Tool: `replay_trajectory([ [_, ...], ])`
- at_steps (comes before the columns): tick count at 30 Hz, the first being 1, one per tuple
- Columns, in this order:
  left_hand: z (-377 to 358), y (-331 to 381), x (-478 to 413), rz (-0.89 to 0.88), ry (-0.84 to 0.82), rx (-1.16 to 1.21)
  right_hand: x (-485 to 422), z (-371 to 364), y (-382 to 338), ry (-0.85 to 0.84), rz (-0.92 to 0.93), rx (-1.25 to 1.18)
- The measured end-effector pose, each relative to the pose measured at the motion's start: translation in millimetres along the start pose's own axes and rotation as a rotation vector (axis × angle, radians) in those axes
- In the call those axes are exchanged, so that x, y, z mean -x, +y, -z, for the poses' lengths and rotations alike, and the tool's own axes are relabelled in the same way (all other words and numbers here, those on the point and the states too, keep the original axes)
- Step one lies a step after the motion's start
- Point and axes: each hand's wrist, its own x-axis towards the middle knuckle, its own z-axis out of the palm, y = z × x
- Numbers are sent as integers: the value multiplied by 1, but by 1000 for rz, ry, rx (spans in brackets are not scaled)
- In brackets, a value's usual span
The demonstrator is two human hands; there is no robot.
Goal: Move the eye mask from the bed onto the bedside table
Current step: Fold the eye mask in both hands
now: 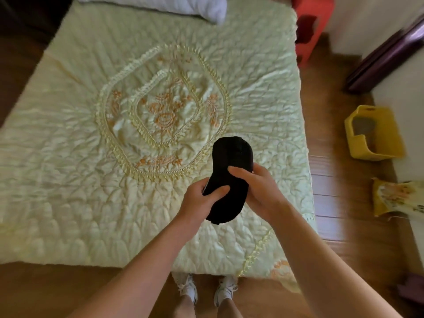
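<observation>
Standing at the bottom centre of the frame, a pair of white lace-up sneakers (206,291) is pointing toward the foot of the bed on the brown wooden plank floor (339,187). Rising from the lower edge, two bare forearms are meeting just below the middle of the frame. The left hand (199,200) is closing its grip on the lower left edge of the black soft fabric eye mask (229,177), thumb lying across the front. The right hand (259,191) is clamping the mask's right side, thumb pressing on the cloth. The mask is hanging lifted above the bed, upright and slightly bent, held by both hands. Beneath it, the pale yellow quilted satin bedspread with orange floral embroidery (142,115) is covering the bed across the middle and left. At the right, a yellow plastic basket (374,134) is sitting on the floor, with a crumpled yellow printed cloth (394,198) lying below it. At the top, a white pillow (174,5) is resting, and a red plastic stool (312,24) is standing beside the bed's upper right corner.
</observation>
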Motion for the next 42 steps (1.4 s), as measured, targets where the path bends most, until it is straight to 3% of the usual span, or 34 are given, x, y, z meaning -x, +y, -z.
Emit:
replay_trajectory([
  [10, -36, 97, 84, 82, -86, -32, 85, 1, -76, -11, 100, 118],
  [18, -56, 122, 115, 80, -92, -51, 117, -8, -96, 42, 225, 116],
  [23, -62, 126, 128, 107, -48, 47, 127, -18, -110, 65, 441, 202],
  [32, -59, 137, 123, 108, -8, 251, 148, -12, -110, -54, 818, 622],
  [36, -53, 137, 122, 136, -109, 366, 146, -5, -96, -29, 887, 767],
  [40, -41, 128, 122, 228, -187, 639, 143, 0, -91, -39, 917, 834],
  [42, -40, 126, 123, 234, -217, 643, 144, 0, -90, -50, 902, 836],
])
